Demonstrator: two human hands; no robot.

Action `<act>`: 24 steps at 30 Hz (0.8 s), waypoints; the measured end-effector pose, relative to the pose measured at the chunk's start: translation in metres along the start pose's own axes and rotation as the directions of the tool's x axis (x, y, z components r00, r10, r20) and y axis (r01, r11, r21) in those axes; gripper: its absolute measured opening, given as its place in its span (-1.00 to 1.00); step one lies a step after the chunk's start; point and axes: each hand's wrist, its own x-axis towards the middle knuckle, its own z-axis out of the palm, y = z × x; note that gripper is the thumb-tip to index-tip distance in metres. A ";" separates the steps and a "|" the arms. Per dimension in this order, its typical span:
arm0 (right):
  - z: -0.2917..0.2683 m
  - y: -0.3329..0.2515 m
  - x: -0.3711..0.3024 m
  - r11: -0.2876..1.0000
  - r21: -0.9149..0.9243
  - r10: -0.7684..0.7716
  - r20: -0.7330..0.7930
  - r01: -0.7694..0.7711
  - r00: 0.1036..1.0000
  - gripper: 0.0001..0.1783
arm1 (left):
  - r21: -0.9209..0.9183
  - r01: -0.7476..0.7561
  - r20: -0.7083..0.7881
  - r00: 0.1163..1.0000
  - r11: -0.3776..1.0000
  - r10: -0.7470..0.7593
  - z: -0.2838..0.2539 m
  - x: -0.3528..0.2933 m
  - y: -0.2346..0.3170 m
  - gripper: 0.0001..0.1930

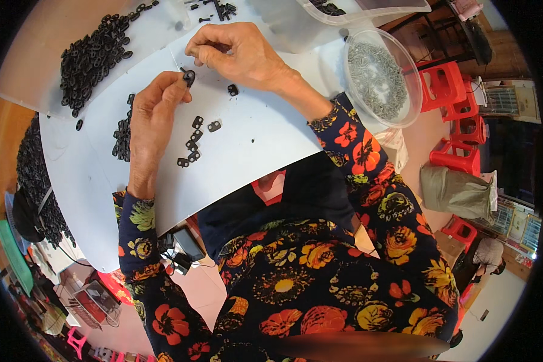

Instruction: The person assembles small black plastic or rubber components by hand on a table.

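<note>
Between its thumb and forefinger, my left hand (154, 114) pinches a small black plastic piece with a round hole (189, 77). My right hand (241, 55) is just beyond it to the right, thumb and fingertips pressed together; whatever is between them is too small or hidden to make out. Below the hands, several two-holed black pieces (192, 145) form a loose line on the white tabletop (265, 163). Single ones lie apart: one black piece (214, 126) right of that line, another (232, 90) under my right hand. A cluster of black pieces (122, 136) sits left of my left wrist.
A big heap of black oval pieces (96, 60) lies at the far left, with black pin-shaped parts (223, 11) at the far edge. A round clear tub (411, 90) of small silvery metal parts stands at right, near a translucent bin (368, 15). Red stools (443, 87) stand beyond.
</note>
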 end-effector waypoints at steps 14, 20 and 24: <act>-0.012 -0.009 -0.010 0.994 -0.012 0.111 0.084 -0.110 0.990 -0.87 | -0.138 -0.002 0.014 1.000 0.990 0.003 0.004 0.003 -0.006 -0.84; -0.028 -0.016 -0.023 0.885 -0.427 -0.058 0.297 0.186 0.953 -0.85 | 0.122 -0.139 -0.062 0.987 0.983 0.148 0.001 -0.001 -0.010 -0.95; -0.026 -0.020 -0.030 0.766 -0.579 -0.005 0.428 0.279 0.904 -0.87 | 0.553 -0.378 0.058 0.906 0.742 0.418 0.006 0.000 -0.007 -0.91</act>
